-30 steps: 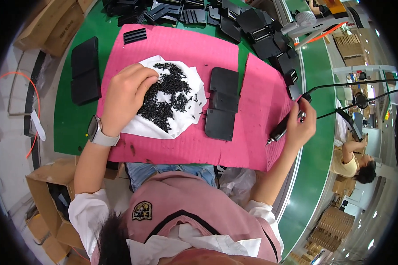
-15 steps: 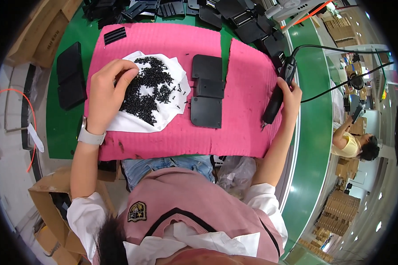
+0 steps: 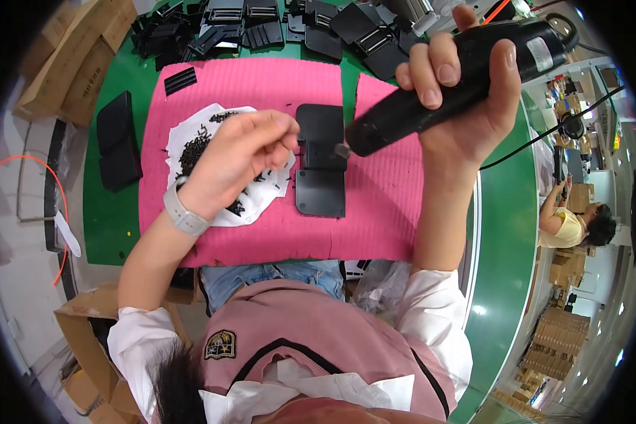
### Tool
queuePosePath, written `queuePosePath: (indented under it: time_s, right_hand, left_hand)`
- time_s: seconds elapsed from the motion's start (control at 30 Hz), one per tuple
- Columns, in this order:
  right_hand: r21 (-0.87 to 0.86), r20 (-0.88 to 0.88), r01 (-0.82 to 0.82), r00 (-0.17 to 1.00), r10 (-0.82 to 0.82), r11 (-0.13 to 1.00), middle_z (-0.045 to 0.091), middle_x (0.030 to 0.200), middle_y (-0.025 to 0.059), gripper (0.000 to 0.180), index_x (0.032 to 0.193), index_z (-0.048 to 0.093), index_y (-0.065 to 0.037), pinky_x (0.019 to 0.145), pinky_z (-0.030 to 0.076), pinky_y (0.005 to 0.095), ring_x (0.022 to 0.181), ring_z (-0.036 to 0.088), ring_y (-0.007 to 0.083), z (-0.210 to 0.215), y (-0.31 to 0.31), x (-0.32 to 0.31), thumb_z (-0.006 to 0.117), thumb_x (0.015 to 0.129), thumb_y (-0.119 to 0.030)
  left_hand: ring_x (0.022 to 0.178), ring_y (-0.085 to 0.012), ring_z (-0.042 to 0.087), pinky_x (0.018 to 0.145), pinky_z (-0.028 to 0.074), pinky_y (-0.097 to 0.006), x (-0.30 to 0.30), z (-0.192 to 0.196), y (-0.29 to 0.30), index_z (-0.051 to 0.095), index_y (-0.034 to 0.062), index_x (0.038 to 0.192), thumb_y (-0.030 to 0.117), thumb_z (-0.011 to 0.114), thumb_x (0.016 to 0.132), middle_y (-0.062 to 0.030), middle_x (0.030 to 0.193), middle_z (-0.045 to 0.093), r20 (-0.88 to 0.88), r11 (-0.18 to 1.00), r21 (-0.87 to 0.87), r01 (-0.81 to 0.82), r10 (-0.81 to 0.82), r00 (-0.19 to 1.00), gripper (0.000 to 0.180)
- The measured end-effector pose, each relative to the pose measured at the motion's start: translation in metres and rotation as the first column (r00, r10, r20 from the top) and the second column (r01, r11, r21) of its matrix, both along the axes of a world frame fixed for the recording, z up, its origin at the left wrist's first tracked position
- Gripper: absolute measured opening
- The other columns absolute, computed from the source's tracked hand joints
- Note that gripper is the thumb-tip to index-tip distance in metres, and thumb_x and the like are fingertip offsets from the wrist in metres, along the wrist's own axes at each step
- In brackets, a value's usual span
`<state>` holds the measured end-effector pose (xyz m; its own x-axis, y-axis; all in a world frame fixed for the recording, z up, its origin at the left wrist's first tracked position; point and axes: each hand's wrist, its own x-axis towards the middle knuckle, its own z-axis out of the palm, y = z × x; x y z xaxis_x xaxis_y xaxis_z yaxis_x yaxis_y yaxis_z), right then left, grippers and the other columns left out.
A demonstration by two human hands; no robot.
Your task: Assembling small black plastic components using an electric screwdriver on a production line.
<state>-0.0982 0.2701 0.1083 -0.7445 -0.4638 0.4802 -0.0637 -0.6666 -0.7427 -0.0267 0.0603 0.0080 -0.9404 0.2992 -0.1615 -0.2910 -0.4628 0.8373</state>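
Two hands now meeting at frame centre above pink mat (image 3: pixel 261 85). Right hand (image 3: pixel 466 106), earlier resting at right edge, now lifting black electric screwdriver (image 3: pixel 452 88), fingers wrapped tight. Left hand (image 3: pixel 237 159), off screw pile (image 3: pixel 194 145), pinching small screw toward bit. Black panel (image 3: pixel 321 191) lying beneath; loading looks underway.

One electric screwdriver (image 3: pixel 459 78), two pink mats (image 3: pixel 247 92), one white cloth (image 3: pixel 191 134)
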Motion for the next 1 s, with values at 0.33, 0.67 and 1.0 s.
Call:
queuePosePath:
  time_s: [0.33, 0.67, 1.0]
  right_hand:
    - [-0.145, -0.116, -0.006, 0.993, -0.011, 0.989, 0.046, 0.066, 0.0015, 0.043, 0.116, 0.052, -0.010, 0.065, 0.039, 0.0338, 0.051, 0.043, 0.0148, -0.023, -0.021, -0.005, 0.041, 0.093, -0.045]
    - [-0.298, 0.242, 0.125, 0.969, -0.052, 0.946, 0.050, 0.058, 0.0065, 0.037, 0.111, 0.051, -0.007, 0.051, 0.043, 0.0348, 0.044, 0.047, 0.0188, -0.022, -0.053, 0.028, 0.047, 0.092, -0.038]
    - [0.082, -0.246, -0.156, 0.954, 0.172, 0.984, 0.047, 0.061, 0.0038, 0.039, 0.117, 0.045, -0.008, 0.052, 0.039, 0.0306, 0.045, 0.045, 0.0145, -0.030, -0.009, -0.006, 0.048, 0.090, -0.036]
  left_hand:
    - [0.065, -0.0075, 0.050, 0.062, 0.042, -0.021, 0.009, -0.012, 0.002, 0.058, -0.0008, 0.097, 0.015, 0.057, 0.093, -0.0027, 0.080, 0.057, -0.008, 0.996, 0.069, 0.050, -0.050, 0.999, 0.016]
    - [0.062, -0.0071, 0.052, 0.061, 0.044, -0.020, 0.009, -0.008, -0.005, 0.059, -0.0034, 0.094, 0.009, 0.058, 0.092, -0.0049, 0.080, 0.060, -0.192, 0.967, -0.254, 0.015, -0.066, 0.979, 0.013]
    - [0.035, -0.0038, 0.039, 0.035, 0.027, -0.019, 0.007, -0.003, 0.003, 0.059, -0.0009, 0.096, 0.016, 0.058, 0.091, -0.0066, 0.058, 0.061, -0.078, 0.907, -0.421, -0.022, -0.012, 0.997, 0.017]
